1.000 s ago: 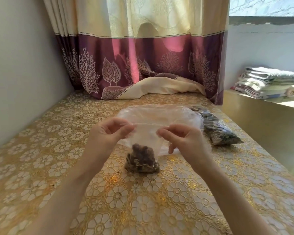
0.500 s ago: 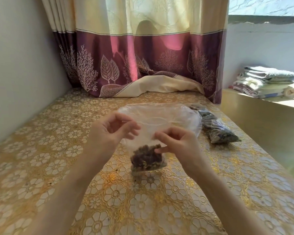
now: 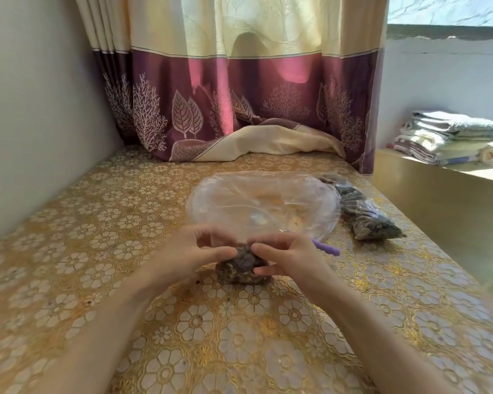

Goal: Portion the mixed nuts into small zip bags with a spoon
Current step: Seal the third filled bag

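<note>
- The small zip bag (image 3: 241, 267) of mixed nuts now sits lower than a second ago: then it hung from its top edge between both hands, above the worktop (image 3: 239, 351); now its filled bottom rests on the gold floral cover.
- Both hands have come down with it. The left hand (image 3: 195, 251) and right hand (image 3: 289, 255) were pinching the bag's mouth at a higher level, and now they close in around the bag just above the clump of nuts.
- The left hand grips the bag's left side, thumb stretched across toward the middle, fingers curled behind the clear film.
- The right hand holds the right side, thumb nearly meeting the left thumb, lower fingers pressed against the nuts.
- A purple handle (image 3: 325, 247), not seen in the earlier frames, pokes out behind the right hand; whether it is the spoon cannot be told.
- No brand, label or writing can be read anywhere.
- The bag lies between the two hands, touching both, just in front of a large clear plastic bowl (image 3: 262, 200).
- A bigger bag of dark nuts (image 3: 365, 217) lies right of the bowl, apart from the hands.
- A curtain (image 3: 239, 95) hangs behind, and folded towels (image 3: 450, 135) sit on a ledge at far right.
</note>
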